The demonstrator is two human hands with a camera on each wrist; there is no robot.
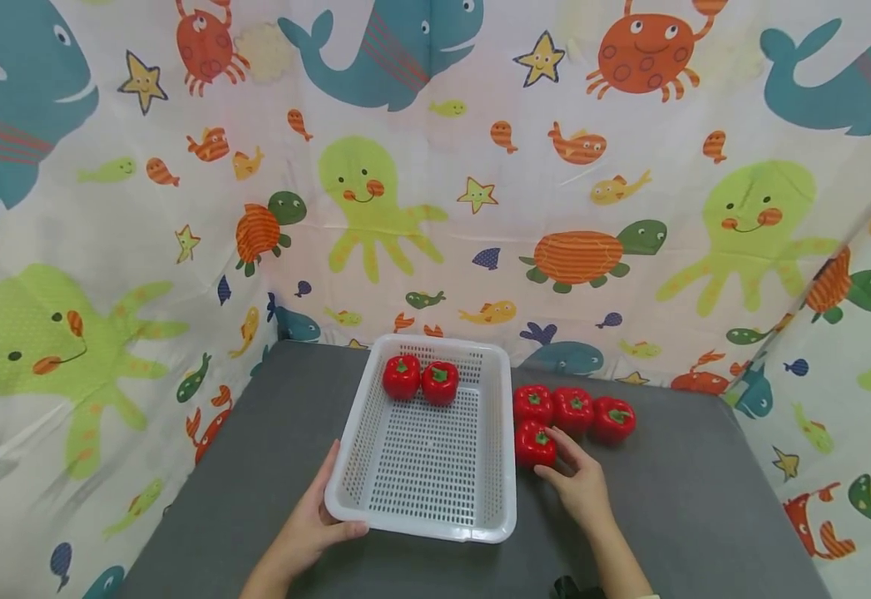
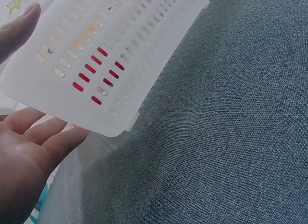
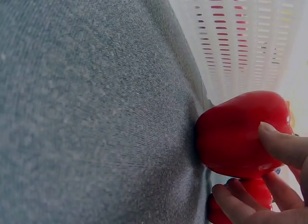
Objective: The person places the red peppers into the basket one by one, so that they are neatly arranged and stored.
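The left hand point(image 1: 309, 528) grips the basket point(image 1: 428, 457) at its near left corner. Just beside its right edge, the right hand point(image 1: 583, 489) clasps a pepper point(image 1: 532, 448); I see three peppers point(image 1: 572, 410) toward the table's point(image 1: 693, 499) far edge, and two peppers point(image 1: 402, 378) in the basket's far left corner.

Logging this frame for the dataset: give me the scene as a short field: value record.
basket: white basket, perforated, on gray table
inside: two red peppers, side by side, far end
outside: four more, right of basket
left hand: left hand holds basket's near-left corner
right hand: right hand, thumb and fingers on nearest outside pepper
backdrop: sea-animal cloth
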